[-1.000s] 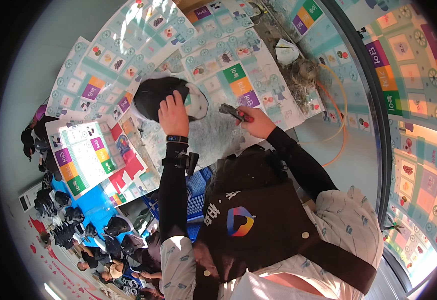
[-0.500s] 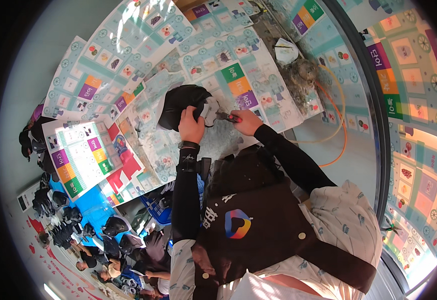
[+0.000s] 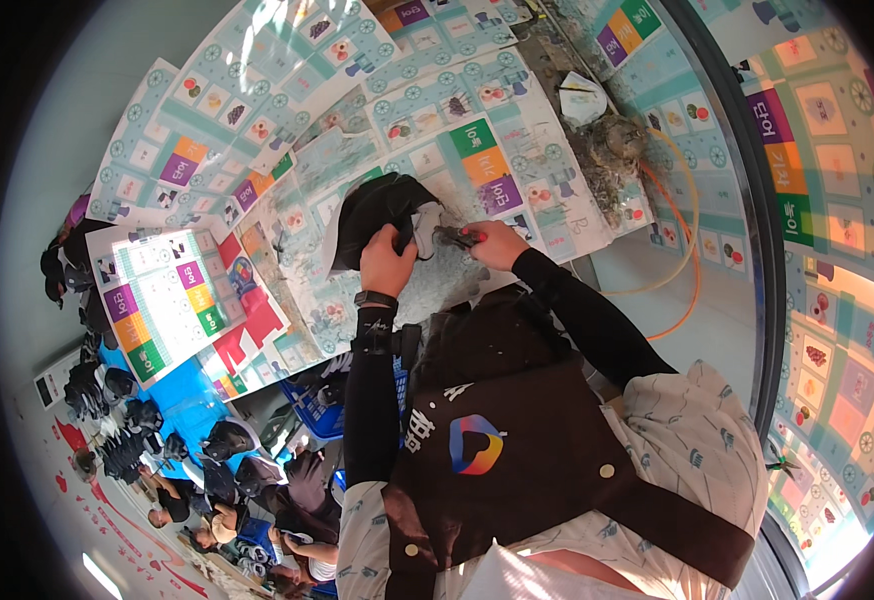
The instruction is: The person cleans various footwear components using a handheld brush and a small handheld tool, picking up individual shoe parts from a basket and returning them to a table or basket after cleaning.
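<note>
Colourful paper sheets [image 3: 457, 150] cover the table, with one black cap [image 3: 377, 215] near the middle of the frame.
One left hand [image 3: 389, 262] grips the floppy cap; one right hand [image 3: 492, 243] squeezes one small tool [image 3: 454, 236] against its white tag [image 3: 427, 222].

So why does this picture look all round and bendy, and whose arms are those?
The camera sits on a person's head and looks down, and its very wide lens bends straight edges. The arms in dark sleeves belong to that person. The left hand grips a black cap. The right hand holds a small tool against the cap; I cannot tell what kind. Under them is a table covered with colourful printed sheets. More dark caps lie at the lower left.
</note>
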`<move>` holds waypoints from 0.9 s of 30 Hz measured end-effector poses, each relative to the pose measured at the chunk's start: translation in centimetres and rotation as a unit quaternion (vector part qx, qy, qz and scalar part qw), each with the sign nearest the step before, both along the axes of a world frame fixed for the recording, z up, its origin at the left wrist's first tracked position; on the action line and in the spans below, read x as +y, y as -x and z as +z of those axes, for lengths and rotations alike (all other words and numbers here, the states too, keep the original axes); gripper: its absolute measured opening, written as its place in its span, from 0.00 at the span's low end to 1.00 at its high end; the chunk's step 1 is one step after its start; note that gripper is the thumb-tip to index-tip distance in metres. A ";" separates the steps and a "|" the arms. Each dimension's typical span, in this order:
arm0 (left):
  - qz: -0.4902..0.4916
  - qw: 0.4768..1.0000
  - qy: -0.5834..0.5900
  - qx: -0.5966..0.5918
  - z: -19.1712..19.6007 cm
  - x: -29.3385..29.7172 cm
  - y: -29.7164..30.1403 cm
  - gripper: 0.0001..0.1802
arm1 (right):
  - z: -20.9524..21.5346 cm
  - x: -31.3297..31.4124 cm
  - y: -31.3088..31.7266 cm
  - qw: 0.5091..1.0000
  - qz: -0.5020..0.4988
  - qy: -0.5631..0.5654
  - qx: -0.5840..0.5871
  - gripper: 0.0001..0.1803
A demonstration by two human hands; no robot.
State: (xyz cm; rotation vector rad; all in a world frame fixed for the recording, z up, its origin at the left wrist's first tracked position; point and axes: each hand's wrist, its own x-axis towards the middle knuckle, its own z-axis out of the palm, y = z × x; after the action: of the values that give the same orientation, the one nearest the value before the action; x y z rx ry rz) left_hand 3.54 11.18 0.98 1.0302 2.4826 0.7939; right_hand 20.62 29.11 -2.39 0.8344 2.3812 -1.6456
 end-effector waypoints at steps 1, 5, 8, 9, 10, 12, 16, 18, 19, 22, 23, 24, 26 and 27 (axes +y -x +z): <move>0.002 1.000 -0.002 -0.012 -0.2 -0.6 -0.1 0.17 | 0.3 -0.1 -0.1 1.000 0.003 0.018 -0.003 0.21; 0.017 0.999 0.016 -0.049 -0.8 -2.5 -0.6 0.17 | 0.9 0.4 0.3 0.999 0.004 0.030 -0.030 0.26; 0.039 0.996 0.004 -0.084 -1.5 -3.9 -1.1 0.15 | 2.0 0.4 0.5 0.994 0.035 0.089 -0.060 0.28; 0.036 0.996 0.003 -0.084 -1.2 -3.7 -1.3 0.15 | 1.6 0.4 0.8 0.997 0.038 0.045 -0.046 0.29; 0.043 0.995 -0.001 -0.091 -1.0 -3.5 -1.5 0.14 | 1.2 0.5 0.8 0.999 0.042 0.000 -0.032 0.31; 0.053 0.994 -0.002 -0.097 -0.9 -3.8 -1.6 0.14 | 3.1 0.7 0.6 0.997 0.037 0.047 -0.046 0.30; 0.064 0.992 -0.011 -0.111 -2.2 -4.9 -1.7 0.13 | 2.9 0.0 0.7 0.992 0.036 0.113 -0.040 0.29; 0.067 0.990 -0.016 -0.123 -2.5 -5.1 -1.8 0.13 | 2.4 0.2 0.7 0.994 0.037 0.103 -0.026 0.29; 0.069 0.989 -0.024 -0.128 -2.5 -5.2 -1.9 0.13 | 2.4 0.1 0.7 0.995 0.040 0.093 -0.011 0.29; 0.071 0.989 -0.027 -0.130 -2.5 -5.4 -2.0 0.14 | 3.3 0.4 0.6 0.979 0.076 0.178 -0.063 0.28; 0.072 0.989 -0.022 -0.127 -2.5 -5.5 -2.0 0.14 | 2.7 0.3 0.6 0.979 0.075 0.178 -0.062 0.28; 0.071 0.989 -0.022 -0.126 -2.3 -5.3 -2.1 0.14 | 2.2 0.3 0.6 0.985 0.055 0.151 -0.058 0.29; 0.076 0.987 -0.030 -0.138 -2.0 -4.8 -2.3 0.14 | 1.2 0.7 0.1 0.990 0.033 0.123 -0.054 0.29; 0.078 0.987 -0.030 -0.137 -2.1 -4.8 -2.3 0.14 | 2.0 0.9 0.2 0.987 0.034 0.142 -0.069 0.30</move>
State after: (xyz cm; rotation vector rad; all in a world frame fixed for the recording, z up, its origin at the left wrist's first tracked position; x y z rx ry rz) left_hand 5.81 6.34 -1.10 0.6980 2.3340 0.9907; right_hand 20.46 30.06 -0.43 0.7776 1.9989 -1.7824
